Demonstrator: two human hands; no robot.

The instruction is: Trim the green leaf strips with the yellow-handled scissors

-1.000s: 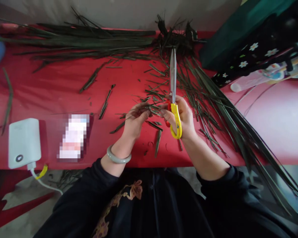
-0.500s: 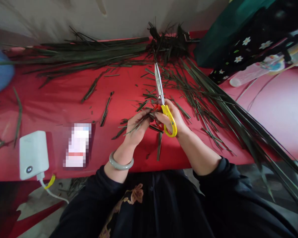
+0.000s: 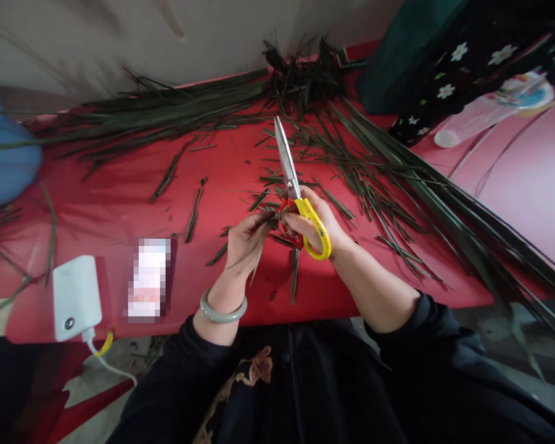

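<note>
My left hand (image 3: 244, 245), with a pale bangle (image 3: 222, 313) on its wrist, pinches some thin dark green leaf strips (image 3: 255, 254); their loose ends trail down across the palm. Hooked on my right hand (image 3: 329, 223) is a pair of scissors (image 3: 287, 161) with yellow and red handles. Its blades are closed and point up and away from me. The right thumb and fingertips meet the left fingers at the strips. What exactly sits between those fingertips is partly hidden. Short leaf cuttings (image 3: 260, 200) lie around and beyond both hands.
On the red table (image 3: 120, 203) lie a phone (image 3: 148, 277) and a white power bank (image 3: 77, 299) with its cable. Long leaves (image 3: 166, 108) stretch along the back, more leaves (image 3: 420, 169) on the right. A blue container (image 3: 9, 160), flowered black bag (image 3: 448, 80) and clear cup (image 3: 472, 120) stand around.
The scissors have tilted slightly left, still in my right hand. The strips in my left hand have swung so their ends hang lower. The whole view has shifted a little.
</note>
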